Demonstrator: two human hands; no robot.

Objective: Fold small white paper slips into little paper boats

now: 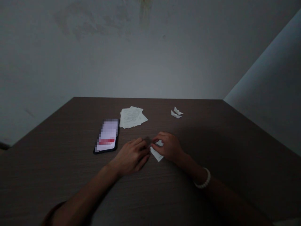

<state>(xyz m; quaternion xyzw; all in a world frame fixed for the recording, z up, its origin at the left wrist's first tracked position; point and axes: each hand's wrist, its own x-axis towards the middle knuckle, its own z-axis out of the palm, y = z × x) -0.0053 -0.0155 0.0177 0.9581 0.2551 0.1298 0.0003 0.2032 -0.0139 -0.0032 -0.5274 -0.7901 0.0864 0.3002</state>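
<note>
White paper piece (157, 155), small and printed with faint lines of text, is set on a dark wood-grain table (70, 135), near the middle of the view, between two bare hands. Its near corner is pointed toward the wearer, and much of the rest is covered by the fingers. By the right hand (170, 147) the paper is pinched, thumb and forefinger brought nearly together at its left side, with part of the sheet seen through the loop that is formed by them. The left hand (133, 157) is laid just beside that same edge, its fingers curled and kept close together; whether paper is gripped by them cannot be told. A bracelet (207, 180) of pale beads is worn on the right wrist.

Farther out, a phone (107, 136) is placed to the left of the left hand, its lit screen blurred into blocks with a red band low down. Just beyond it, a loose pile of printed sheets (131, 117) is fanned unevenly. Toward the far right, two small folded paper boats (176, 115) are stood close together. Beyond the table, a grey wall (145, 66) is marked by stains.
</note>
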